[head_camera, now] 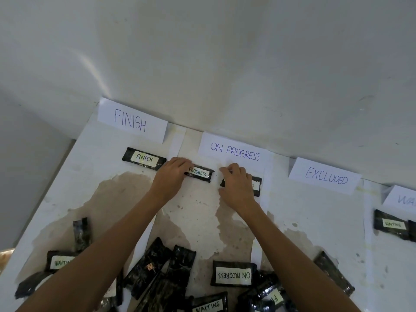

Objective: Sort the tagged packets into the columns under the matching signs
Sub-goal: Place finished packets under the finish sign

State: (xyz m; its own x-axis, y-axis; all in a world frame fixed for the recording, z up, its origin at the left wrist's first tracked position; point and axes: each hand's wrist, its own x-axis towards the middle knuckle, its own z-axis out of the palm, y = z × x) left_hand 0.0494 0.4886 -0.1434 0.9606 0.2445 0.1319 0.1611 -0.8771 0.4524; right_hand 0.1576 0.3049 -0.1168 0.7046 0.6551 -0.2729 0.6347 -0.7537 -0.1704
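Head, left hand point(172, 175) touching PROGRESS packet point(200, 173), right hand point(236, 186) gripping packet point(257, 188)

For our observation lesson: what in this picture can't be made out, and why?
All in the head view:
1. Tag of the right packet, covered by the right hand.
2. First word on the left packet, under the left hand.
3. Fourth sign, cut by the right edge; only "WA" shows.
4. Several pile packets: no tag faces the camera.
5. Whether either hand grips or just presses.
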